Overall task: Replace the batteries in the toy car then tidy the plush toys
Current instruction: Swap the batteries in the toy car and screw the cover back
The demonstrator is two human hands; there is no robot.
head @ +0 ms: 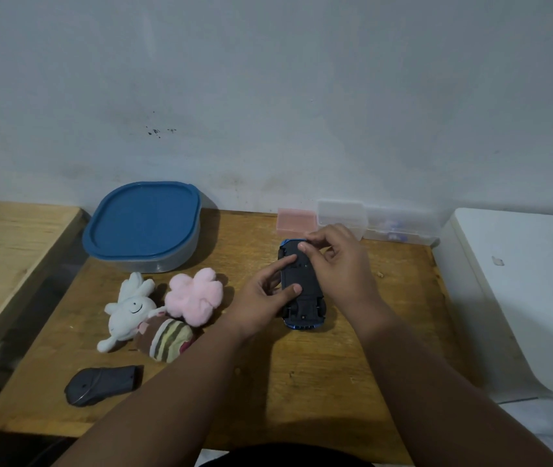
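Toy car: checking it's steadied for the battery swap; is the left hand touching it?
Touching. Head view shows the left hand laying thumb and forefinger on the toy car, underside up.

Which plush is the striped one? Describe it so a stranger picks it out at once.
On the wooden table, between the blue-lidded container and the near edge, three plush toys lie clustered. The striped plush is the nearest one, below the pink fluffy plush and right of the white bunny. It alone is brown with pale bands.
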